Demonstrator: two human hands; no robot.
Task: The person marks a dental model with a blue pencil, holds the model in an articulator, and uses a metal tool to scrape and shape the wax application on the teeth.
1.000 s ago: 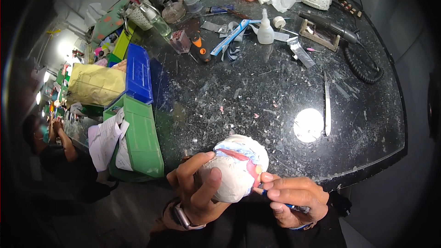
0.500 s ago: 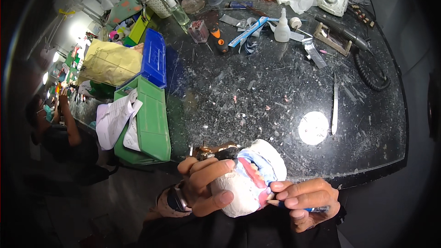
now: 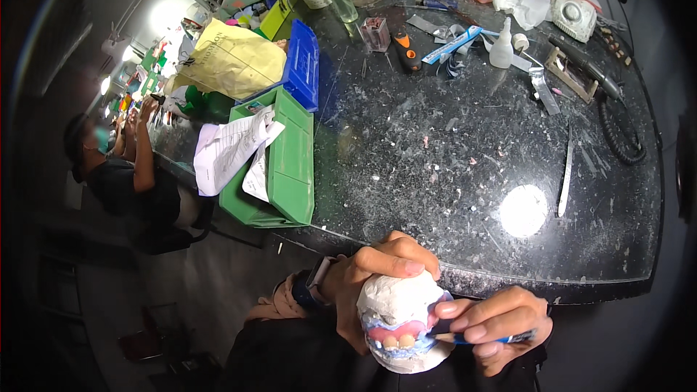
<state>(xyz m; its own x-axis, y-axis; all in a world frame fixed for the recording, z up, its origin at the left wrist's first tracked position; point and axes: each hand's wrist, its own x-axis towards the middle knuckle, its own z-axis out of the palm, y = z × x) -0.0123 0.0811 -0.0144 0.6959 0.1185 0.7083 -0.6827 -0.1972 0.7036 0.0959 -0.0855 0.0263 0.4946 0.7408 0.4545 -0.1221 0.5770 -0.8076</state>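
Note:
My left hand (image 3: 385,260) grips a white plaster dental model (image 3: 394,297), its fingers curled over the top and side. Pink wax (image 3: 401,329) with several cream-coloured teeth (image 3: 399,342) runs across the front, with blue material around it. The teeth face me. In my right hand (image 3: 504,327) is a blue pencil (image 3: 465,338), pinched between thumb and fingers. Its sharpened tip is at the model's right side, by the blue material and wax; whether it touches, I cannot tell. Both hands are just in front of the bench's near edge.
A green bin (image 3: 296,167) with papers (image 3: 236,147) and a blue bin (image 3: 305,65) stand on the left. A metal-handled knife (image 3: 565,181) lies right of a bright light spot. Farther back are a squeeze bottle (image 3: 501,51) and corded handpiece (image 3: 592,69). Another person (image 3: 134,181) sits far left.
The model has been turned so its teeth face me, and it sits slightly lower. The pencil has followed along its right side. My view has shifted, moving the bench rightward in the picture.

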